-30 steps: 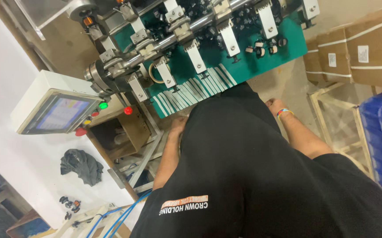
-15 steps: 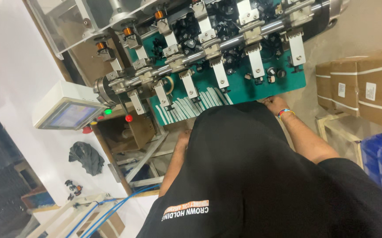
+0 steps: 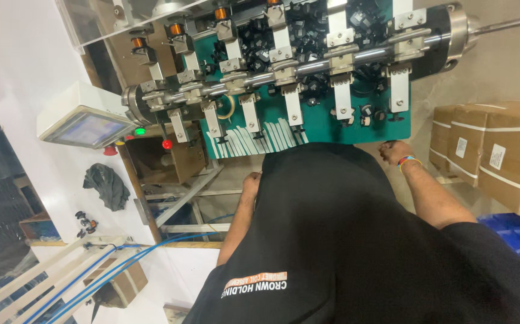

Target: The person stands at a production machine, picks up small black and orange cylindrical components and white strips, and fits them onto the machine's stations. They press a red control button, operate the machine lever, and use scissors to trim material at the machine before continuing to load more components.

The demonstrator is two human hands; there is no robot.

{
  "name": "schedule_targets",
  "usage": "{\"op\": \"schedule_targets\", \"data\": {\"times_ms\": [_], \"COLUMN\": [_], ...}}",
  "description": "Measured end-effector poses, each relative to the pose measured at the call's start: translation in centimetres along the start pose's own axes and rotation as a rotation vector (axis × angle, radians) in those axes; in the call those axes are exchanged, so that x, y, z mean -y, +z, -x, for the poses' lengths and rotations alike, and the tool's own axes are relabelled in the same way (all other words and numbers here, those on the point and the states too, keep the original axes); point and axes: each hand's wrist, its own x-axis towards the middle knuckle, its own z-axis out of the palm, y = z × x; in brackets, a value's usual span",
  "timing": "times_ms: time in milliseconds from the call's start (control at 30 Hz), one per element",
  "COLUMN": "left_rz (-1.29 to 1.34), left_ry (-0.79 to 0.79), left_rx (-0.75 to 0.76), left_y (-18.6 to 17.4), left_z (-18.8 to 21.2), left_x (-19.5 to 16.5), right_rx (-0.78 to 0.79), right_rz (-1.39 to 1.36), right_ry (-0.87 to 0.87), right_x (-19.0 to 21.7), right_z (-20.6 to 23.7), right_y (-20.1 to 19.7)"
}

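Head view shows a green machine bed [image 3: 308, 129] with a steel shaft [image 3: 308, 66] running across it, above the person's black shirt. At its lower right corner rests the right hand [image 3: 394, 150], grip curled on the edge; I cannot tell whether it pinches anything. Below its lower left corner sits the left hand [image 3: 251, 182], grip hidden behind the shirt. White strips [image 3: 260, 137] lie along the bed's lower edge.
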Motion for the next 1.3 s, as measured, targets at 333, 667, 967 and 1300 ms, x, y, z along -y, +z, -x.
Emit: {"op": "schedule_targets", "data": {"times_ms": [333,667,967,1300], "left_rz": [0.369,0.347,0.912,0.686], "left_ry": [-0.114,-0.196,-0.119,0.007], "left_rx": [0.138,-0.095,-0.529,-0.537], "left_y": [-2.4,-10.6,-21.1,-25.9], "left_z": [-1.3,-2.3,-3.2,-3.9], "left_x": [-0.6,1.4,0.3,-4.9], "right_rx": [0.033,-0.211,-0.203,-0.292], "right_rz": [0.64,-0.206,-0.511,-0.563], "right_ry": [0.064,-0.103,-0.487,-0.76], "right_x": [-0.7,3.6,11.9,17.5], "right_z": [-0.8,-1.5,0.1,2.5], "right_y": [-8.0,-14.1,-21.2,-24.7]}}
